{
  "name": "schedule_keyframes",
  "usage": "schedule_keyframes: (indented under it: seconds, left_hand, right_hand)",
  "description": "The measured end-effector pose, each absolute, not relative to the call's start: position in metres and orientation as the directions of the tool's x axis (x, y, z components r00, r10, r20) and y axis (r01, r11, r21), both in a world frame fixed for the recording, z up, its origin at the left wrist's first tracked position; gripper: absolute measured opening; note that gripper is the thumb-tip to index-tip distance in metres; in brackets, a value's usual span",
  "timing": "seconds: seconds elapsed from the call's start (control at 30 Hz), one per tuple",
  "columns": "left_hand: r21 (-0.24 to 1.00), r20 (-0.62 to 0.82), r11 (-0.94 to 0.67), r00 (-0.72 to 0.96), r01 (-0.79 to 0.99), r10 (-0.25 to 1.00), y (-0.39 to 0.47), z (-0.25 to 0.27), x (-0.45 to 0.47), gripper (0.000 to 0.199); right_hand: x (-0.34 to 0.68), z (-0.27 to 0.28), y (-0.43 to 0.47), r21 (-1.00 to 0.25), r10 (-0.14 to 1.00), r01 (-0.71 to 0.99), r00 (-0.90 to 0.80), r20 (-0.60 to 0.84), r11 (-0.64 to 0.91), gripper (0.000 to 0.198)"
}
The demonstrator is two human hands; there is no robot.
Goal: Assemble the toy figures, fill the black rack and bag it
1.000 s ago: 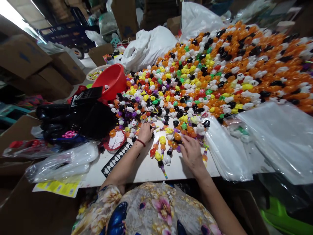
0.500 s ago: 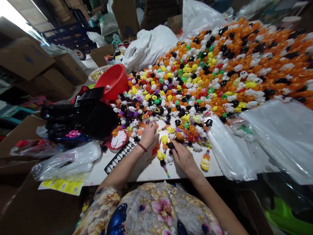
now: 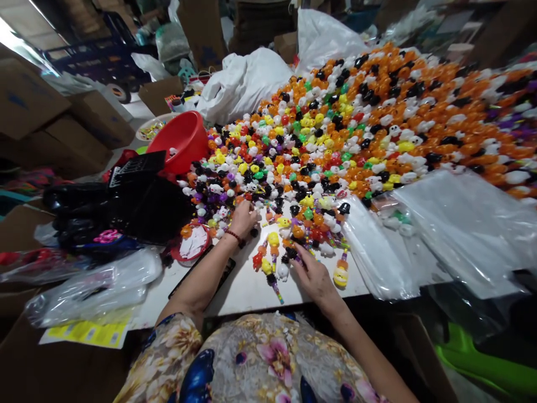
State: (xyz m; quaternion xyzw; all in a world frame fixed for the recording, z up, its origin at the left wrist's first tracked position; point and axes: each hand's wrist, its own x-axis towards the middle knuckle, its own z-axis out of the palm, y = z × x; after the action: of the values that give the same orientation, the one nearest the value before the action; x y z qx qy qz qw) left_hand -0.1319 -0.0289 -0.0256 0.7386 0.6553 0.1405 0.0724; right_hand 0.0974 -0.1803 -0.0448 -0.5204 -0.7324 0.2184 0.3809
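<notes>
My left hand (image 3: 244, 218), with a dark red bead bracelet on its wrist, reaches to the near edge of the pile of small plastic figures (image 3: 272, 148). Its fingers are bent together over the pieces, and what they pinch is hidden. On the white table, my right hand (image 3: 314, 275) has its thumb and fingers closed on a small black spiky figure (image 3: 289, 254). Between the hands lie a yellow figure on a coloured stick (image 3: 273, 239), another yellow figure (image 3: 267, 266), a red figure (image 3: 257, 261) and a white figure (image 3: 283, 272).
Left of the pile stand a red basin (image 3: 184, 140) and a small red basket (image 3: 205, 246) of white paper slips. A black rack lies partly under my left forearm. Clear plastic bags (image 3: 381, 257) lie at right. A striped yellow figure (image 3: 341, 272) is beside my right hand.
The view has turned slightly to the right. My left hand has moved up and away from the middle figures, toward the pile. My right hand stays by the black spiky figure.
</notes>
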Motion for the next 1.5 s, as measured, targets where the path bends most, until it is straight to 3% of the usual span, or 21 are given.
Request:
schedule_keyframes:
  seconds: [0.2, 0.37, 0.5, 0.7, 0.77, 0.8, 0.83, 0.9, 0.97, 1.07, 1.27, 1.5]
  left_hand:
    - [0.268, 0.093, -0.250, 0.234, 0.930, 0.968, -0.046, -0.040, -0.143, 0.017]
    - [0.248, 0.185, -0.350, 0.310, 0.903, 0.932, -0.031, -0.035, -0.136, 0.040]
    - [0.267, 0.035, -0.400, 0.406, 0.877, 0.913, -0.014, -0.032, -0.124, 0.026]
    - [0.373, -0.008, -0.367, 0.398, 0.852, 0.917, -0.016, -0.034, -0.122, 0.011]
    - [0.466, 0.014, -0.305, 0.338, 0.830, 0.941, -0.025, -0.032, -0.123, 0.013]
    - [0.587, 0.029, -0.239, 0.274, 0.774, 0.961, -0.031, -0.030, -0.123, 0.016]
    - [0.744, 0.025, -0.149, 0.196, 0.652, 0.980, -0.039, -0.027, -0.122, 0.020]
    - [0.977, -0.089, 0.072, 0.075, 0.200, 0.993, -0.056, -0.020, -0.118, 0.030]
    - [0.942, -0.247, 0.259, 0.082, -0.213, 0.966, -0.075, -0.013, -0.111, 0.040]
    - [0.800, -0.372, 0.381, 0.115, -0.464, 0.921, -0.102, -0.004, -0.099, 0.047]
    - [0.651, -0.445, 0.521, 0.278, -0.552, 0.851, -0.133, 0.000, -0.078, 0.045]
    - [0.667, -0.404, 0.523, 0.333, -0.531, 0.852, -0.143, 0.000, -0.069, 0.047]
  right_hand:
    - [0.088, -0.041, -0.176, -0.765, 0.924, 0.519, -0.179, 0.338, 0.381, 0.040]
    - [0.084, -0.043, -0.180, -0.772, 0.926, 0.512, -0.191, 0.324, 0.376, 0.041]
    - [0.088, -0.040, -0.185, -0.773, 0.933, 0.523, -0.165, 0.321, 0.359, 0.042]
    - [0.097, -0.036, -0.188, -0.781, 0.944, 0.533, -0.134, 0.301, 0.324, 0.041]
    - [0.098, -0.035, -0.187, -0.784, 0.946, 0.532, -0.123, 0.301, 0.319, 0.040]
    - [0.098, -0.035, -0.187, -0.787, 0.947, 0.532, -0.115, 0.299, 0.313, 0.041]
    - [0.097, -0.034, -0.187, -0.791, 0.949, 0.530, -0.108, 0.295, 0.306, 0.041]
    - [0.094, -0.031, -0.186, -0.804, 0.954, 0.519, -0.097, 0.284, 0.292, 0.041]
    - [0.090, -0.029, -0.184, -0.812, 0.952, 0.502, -0.100, 0.288, 0.298, 0.039]
    - [0.084, -0.028, -0.183, -0.802, 0.941, 0.498, -0.105, 0.322, 0.330, 0.036]
    - [0.080, -0.030, -0.182, -0.764, 0.923, 0.532, -0.104, 0.370, 0.366, 0.035]
    - [0.089, -0.026, -0.187, -0.744, 0.929, 0.571, -0.101, 0.355, 0.347, 0.034]
